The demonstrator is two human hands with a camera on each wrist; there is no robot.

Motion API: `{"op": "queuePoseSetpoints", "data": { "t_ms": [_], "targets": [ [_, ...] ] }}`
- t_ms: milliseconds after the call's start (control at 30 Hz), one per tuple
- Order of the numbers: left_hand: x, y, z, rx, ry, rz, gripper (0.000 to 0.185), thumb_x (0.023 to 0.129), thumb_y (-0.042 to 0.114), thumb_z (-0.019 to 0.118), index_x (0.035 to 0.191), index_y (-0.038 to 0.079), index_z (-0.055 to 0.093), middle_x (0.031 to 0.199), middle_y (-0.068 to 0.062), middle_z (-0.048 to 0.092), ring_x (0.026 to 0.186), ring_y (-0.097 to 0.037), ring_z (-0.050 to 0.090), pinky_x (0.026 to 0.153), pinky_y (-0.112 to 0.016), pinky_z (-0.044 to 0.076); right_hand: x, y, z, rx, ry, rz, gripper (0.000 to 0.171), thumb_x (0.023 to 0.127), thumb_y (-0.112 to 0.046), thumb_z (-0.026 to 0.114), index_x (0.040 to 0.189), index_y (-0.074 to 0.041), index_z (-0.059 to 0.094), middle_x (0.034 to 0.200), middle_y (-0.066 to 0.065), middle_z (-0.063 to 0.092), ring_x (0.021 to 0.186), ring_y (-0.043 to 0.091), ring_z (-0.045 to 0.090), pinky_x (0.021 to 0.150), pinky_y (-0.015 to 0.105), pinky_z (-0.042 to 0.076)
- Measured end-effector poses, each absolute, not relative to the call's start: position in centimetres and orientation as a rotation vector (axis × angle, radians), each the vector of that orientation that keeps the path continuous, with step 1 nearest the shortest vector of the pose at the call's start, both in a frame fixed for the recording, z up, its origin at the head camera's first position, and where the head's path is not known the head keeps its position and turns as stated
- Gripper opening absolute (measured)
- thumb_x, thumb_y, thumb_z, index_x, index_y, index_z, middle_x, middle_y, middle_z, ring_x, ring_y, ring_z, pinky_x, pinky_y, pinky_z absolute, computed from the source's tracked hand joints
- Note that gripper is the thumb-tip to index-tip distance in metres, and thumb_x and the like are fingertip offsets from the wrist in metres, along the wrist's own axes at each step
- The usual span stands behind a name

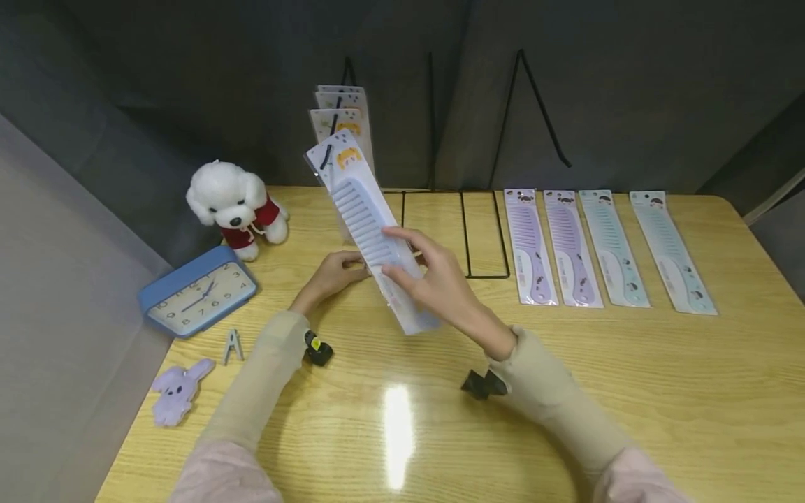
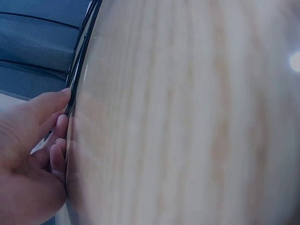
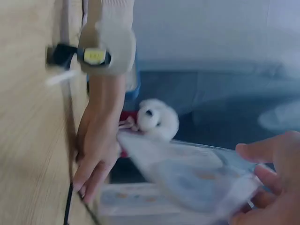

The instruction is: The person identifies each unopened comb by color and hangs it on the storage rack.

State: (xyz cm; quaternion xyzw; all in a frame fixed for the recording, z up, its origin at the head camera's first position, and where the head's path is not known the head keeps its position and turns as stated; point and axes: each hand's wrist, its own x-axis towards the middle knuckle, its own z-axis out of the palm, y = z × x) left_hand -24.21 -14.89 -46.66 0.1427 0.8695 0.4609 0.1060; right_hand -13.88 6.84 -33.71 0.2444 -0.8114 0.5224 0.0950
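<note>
1. Packaged comb (image 1: 371, 223): pale blue, sealed in a clear sleeve with a cartoon header card. Lifted off the table, tilted, header end toward 11 o'clock, lower end toward 5 o'clock. Sits at table centre, just in front of the wire rack.
2. Right hand (image 1: 440, 279): grasping the comb package near its lower half, fingers over the front face, thumb behind. In the right wrist view the fingers (image 3: 274, 154) curl round the package edge; picture blurred.
3. Left hand (image 1: 330, 274): on the table at 9 o'clock of the comb, fingertips touching the base wire of the rack. Left wrist view shows the fingers (image 2: 58, 140) bent against a thin dark wire; a pinch or mere contact, cannot tell.
4. Wire rack (image 1: 468, 230): black, at 12 o'clock of the hands, standing against the dark backdrop. Its left prong carries more comb packages (image 1: 342, 119), hung one behind another.
5. Four flat comb packages (image 1: 604, 248): at 2 o'clock, side by side on the table, two purple, two light blue.
6. Plush dog (image 1: 233, 202): white, red shirt, at 10 o'clock.
7. Blue clock (image 1: 198, 297): at 9 o'clock, lying face up, near the table's left edge.
8. Small clip (image 1: 233, 346) and purple plush toy (image 1: 176, 391): at 8 o'clock, near the clock.
9. Wooden table (image 1: 629, 391): light grain, a glare patch near the front.
</note>
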Motion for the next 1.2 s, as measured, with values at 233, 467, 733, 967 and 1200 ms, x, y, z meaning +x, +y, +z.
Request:
{"op": "queuePoseSetpoints", "data": {
  "t_ms": [233,467,733,967,1200],
  "targets": [
    [-24.3,-15.0,-46.8,0.363,2.548,1.276,0.045,0.09,0.019,0.066,0.131,0.004,0.056,0.136,-0.016,0.053,0.124,-0.032,0.05,0.104,-0.043,0.039,-19.4,6.2,-34.9,0.647,-2.539,1.658,0.051,0.088,-0.014,0.07,0.135,-0.01,0.051,0.122,0.014,0.06,0.1,0.027,0.059,0.08,0.04,0.051],
    [-24.2,-14.9,-46.7,0.374,2.53,1.282,0.045,0.091,0.019,0.065,0.133,0.004,0.055,0.139,-0.015,0.05,0.129,-0.031,0.045,0.107,-0.044,0.036,-22.8,6.0,-35.5,0.615,-2.599,1.864,0.056,0.089,-0.017,0.068,0.14,-0.016,0.046,0.141,0.008,0.045,0.12,0.027,0.049,0.092,0.043,0.047],
    [-24.2,-15.0,-46.7,0.363,2.525,1.293,0.046,0.091,0.018,0.065,0.133,0.004,0.055,0.138,-0.015,0.052,0.128,-0.03,0.046,0.107,-0.045,0.035,-23.7,6.3,-36.4,0.585,-2.704,1.844,0.058,0.091,-0.023,0.066,0.144,-0.02,0.043,0.145,0.005,0.044,0.131,0.026,0.041,0.102,0.044,0.04],
    [-24.1,-14.9,-46.7,0.336,2.516,1.298,0.046,0.091,0.019,0.065,0.134,0.006,0.055,0.139,-0.011,0.051,0.128,-0.029,0.046,0.106,-0.042,0.037,-22.9,10.4,-37.0,0.535,-2.761,1.645,0.053,0.093,-0.025,0.063,0.142,-0.017,0.046,0.146,0.006,0.044,0.133,0.028,0.039,0.107,0.048,0.033],
    [-24.0,-15.0,-46.7,0.348,2.518,1.295,0.046,0.091,0.02,0.066,0.134,0.007,0.055,0.139,-0.012,0.052,0.127,-0.03,0.046,0.106,-0.044,0.037,-21.4,19.2,-38.0,0.283,-2.741,1.428,0.046,0.092,-0.025,0.064,0.134,-0.009,0.054,0.139,0.014,0.05,0.128,0.031,0.044,0.106,0.048,0.035]
  ]
}}
